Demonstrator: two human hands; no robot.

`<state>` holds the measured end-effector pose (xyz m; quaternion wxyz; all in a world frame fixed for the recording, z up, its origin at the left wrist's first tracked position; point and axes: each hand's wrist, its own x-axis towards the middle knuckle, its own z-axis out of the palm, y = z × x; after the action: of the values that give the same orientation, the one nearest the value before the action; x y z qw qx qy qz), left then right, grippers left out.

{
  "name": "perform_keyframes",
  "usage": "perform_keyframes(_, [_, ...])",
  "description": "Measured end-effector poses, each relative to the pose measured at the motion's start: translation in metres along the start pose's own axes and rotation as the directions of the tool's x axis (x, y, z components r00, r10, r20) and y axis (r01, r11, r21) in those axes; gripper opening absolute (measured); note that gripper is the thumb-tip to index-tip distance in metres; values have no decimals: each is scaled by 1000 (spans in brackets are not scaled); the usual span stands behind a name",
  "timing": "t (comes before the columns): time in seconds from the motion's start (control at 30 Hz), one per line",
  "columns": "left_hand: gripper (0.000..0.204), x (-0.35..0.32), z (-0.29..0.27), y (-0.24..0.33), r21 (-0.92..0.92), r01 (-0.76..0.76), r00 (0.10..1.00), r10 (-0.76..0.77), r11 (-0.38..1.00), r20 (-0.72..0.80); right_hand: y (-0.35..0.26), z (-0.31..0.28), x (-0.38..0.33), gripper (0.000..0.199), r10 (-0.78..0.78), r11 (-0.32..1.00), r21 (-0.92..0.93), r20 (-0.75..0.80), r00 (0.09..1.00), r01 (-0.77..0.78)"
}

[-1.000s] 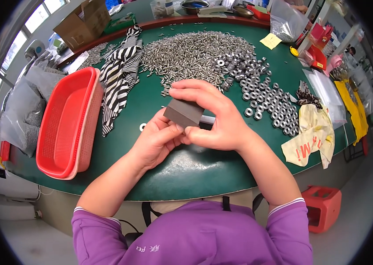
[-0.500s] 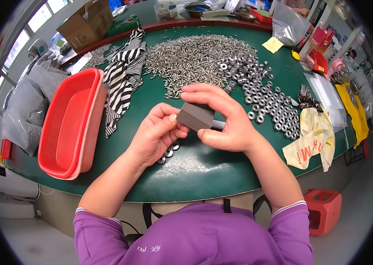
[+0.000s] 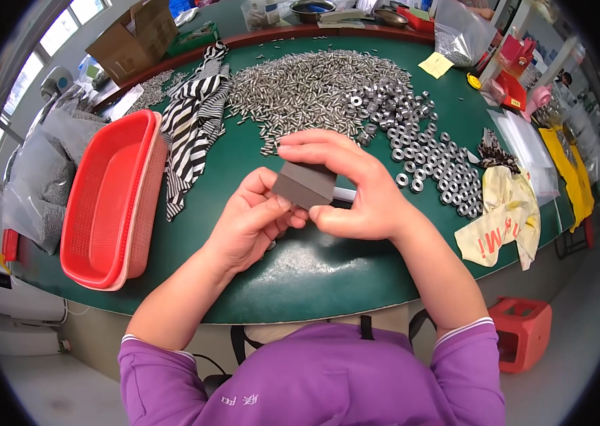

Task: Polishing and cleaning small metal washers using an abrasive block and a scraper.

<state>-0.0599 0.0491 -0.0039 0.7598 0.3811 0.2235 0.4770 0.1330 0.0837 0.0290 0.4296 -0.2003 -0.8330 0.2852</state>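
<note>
Above the middle of the table my right hand point(image 3: 364, 192) is closed round a dark grey rectangular block point(image 3: 304, 186), fingers over its far edge and thumb on its near side. A pale metal rod point(image 3: 344, 194) shows between the block and my right palm; the rest of it is hidden. My left hand point(image 3: 250, 216) is closed too, its thumb and curled fingers pinching at the block's lower left corner. Whether a small part sits between those fingertips is hidden. Under the left fingers a metal ring point(image 3: 271, 245) barely shows on the table.
Beyond my hands lie a heap of small metal pins point(image 3: 307, 89) and many metal rings point(image 3: 427, 160). Red baskets point(image 3: 73, 213) and a striped cloth point(image 3: 193, 128) are on the left. A cream cloth point(image 3: 502, 213) lies right. A red stool point(image 3: 523, 334) stands on the floor.
Both hands and the block have shifted slightly left. The left fingers now cover most of the metal rings beneath them. The grip of each hand looks the same.
</note>
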Motion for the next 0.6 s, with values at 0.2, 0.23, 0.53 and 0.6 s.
perform_keyframes(0.2, [9, 3, -8, 6, 4, -37, 998, 37, 999, -48, 4, -20, -6, 54, 16, 984, -178, -55, 998, -25])
perform_keyframes(0.23, [10, 3, -9, 5, 23, -20, 997, 22, 1000, -74, 2, -19, -4, 55, -2, 985, -170, -89, 996, -13])
perform_keyframes(0.53, [8, 2, 2, -2, -24, 86, 996, -87, 996, -32, 5, -2, -1, 55, -84, 977, -200, -42, 996, 74])
perform_keyframes(0.6, [6, 1, 4, -2, -7, 119, 992, -119, 993, -29, 6, 1, 0, 55, -83, 984, -160, -52, 995, 74])
